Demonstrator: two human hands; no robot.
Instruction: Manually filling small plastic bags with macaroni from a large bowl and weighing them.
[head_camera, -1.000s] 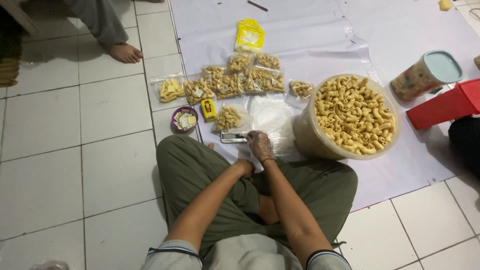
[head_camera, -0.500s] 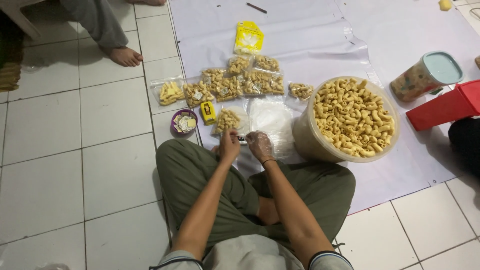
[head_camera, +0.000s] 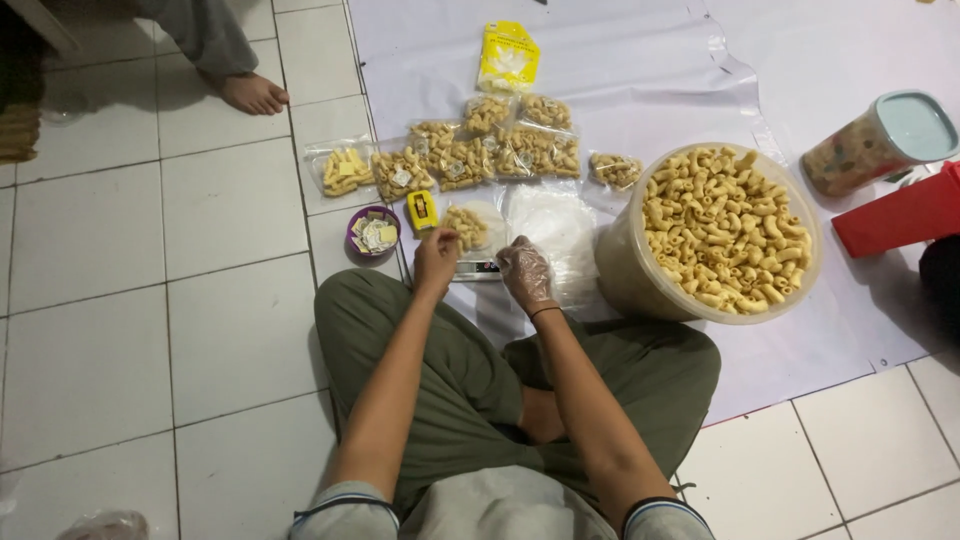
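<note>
Bag of snacks (head_camera: 467, 226) sits on a small scale (head_camera: 478, 267) on the white sheet (head_camera: 620, 60), right in front of the person's crossed legs. Left hand (head_camera: 436, 258), bare, fingers curled at the near left edge of the bag, looks like a pinch on the plastic but can't tell for sure if it grips or only touches. Right hand (head_camera: 525, 272) wears a thin clear glove, fingers loosely bent, rests just beside the scale on its right, holding nothing that shows. A flat stack of clear empty bags (head_camera: 560, 225) lies right behind that hand.

Further out: big round tub (head_camera: 622, 270) heaped with yellow curled snacks, to the right, near the gloved hand. Left of the scale a small yellow tool (head_camera: 421, 210) and a purple bowl (head_camera: 372, 231) of little paper slips. Behind, a row of filled bags (head_camera: 470, 155) touching each other, one yellow packet (head_camera: 508, 57) further back. Lidded jar (head_camera: 880, 140) and a red stool (head_camera: 900, 215) far right. Someone else's bare foot (head_camera: 250, 95) on the tiles (head_camera: 120, 300), top left, well apart.

Step, as a guess: weighing one portion, bag on scale, both hands at it. Next move would need a steady hold on the bag mouth so nothing spills, and gloved hand only for touching the snacks, add or remove pieces till weight fits
</note>
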